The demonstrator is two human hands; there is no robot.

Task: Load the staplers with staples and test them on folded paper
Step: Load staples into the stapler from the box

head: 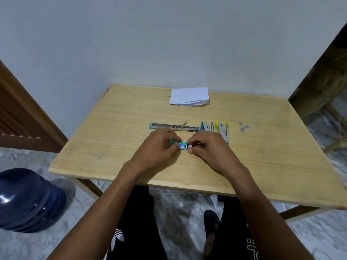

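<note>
1. Left hand (159, 145) grips the staple box (180, 144) at the middle of the table (112, 128) to steady it; right hand (208, 147) pinches its white end (likely drawing staples out).
2. Staplers (174, 126) lie opened just behind, ready for loading; folded paper (189, 96) waits farther back.

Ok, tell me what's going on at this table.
A person sits at the wooden table, the left hand gripping a small green staple box while the right hand pinches its end, seemingly opening it. Behind the hands a long stapler lies swung open; a teal stapler and a yellow stapler lie to its right, then loose staples. The folded paper lies at the far edge.
</note>
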